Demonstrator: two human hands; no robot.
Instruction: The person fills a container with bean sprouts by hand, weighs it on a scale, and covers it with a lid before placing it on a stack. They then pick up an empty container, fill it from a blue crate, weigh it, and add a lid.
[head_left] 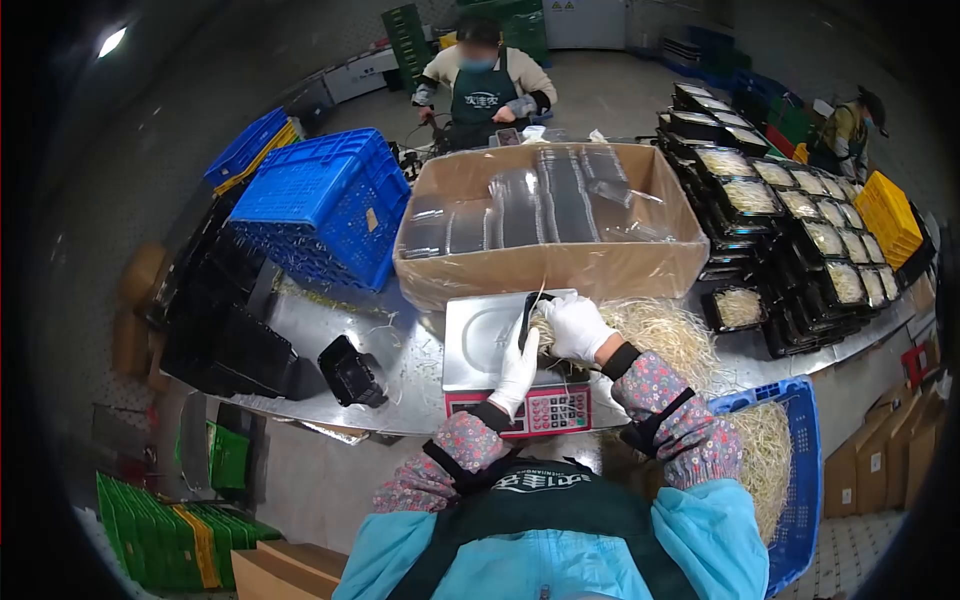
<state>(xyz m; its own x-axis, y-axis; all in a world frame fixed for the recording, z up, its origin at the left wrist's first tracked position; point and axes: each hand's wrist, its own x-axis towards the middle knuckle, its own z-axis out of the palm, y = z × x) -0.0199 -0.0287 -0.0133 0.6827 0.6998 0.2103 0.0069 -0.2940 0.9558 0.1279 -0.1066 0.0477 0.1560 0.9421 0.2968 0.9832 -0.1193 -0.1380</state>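
Note:
My left hand (517, 372), in a white glove, grips a black plastic tray (528, 312) tilted up on its side above the scale. My right hand (577, 328), gloved too, closes on some pale bean sprouts (542, 334) at the tray's opening. Most of the tray is hidden by my hands. Beneath them is a digital scale (470, 345) with a metal plate and a red keypad front. A heap of loose bean sprouts (660, 335) lies right of my right hand. Left of the scale, an unfilled black tray (350, 372) rests tipped on the table.
A carton (540, 268) of clear plastic lids stands behind the scale, with blue crates (320, 200) to its left. Stacked trays of sprouts (825, 240) fill the right side. A blue basket (805, 480) of sprouts sits at front right. A co-worker (485, 90) is across the table.

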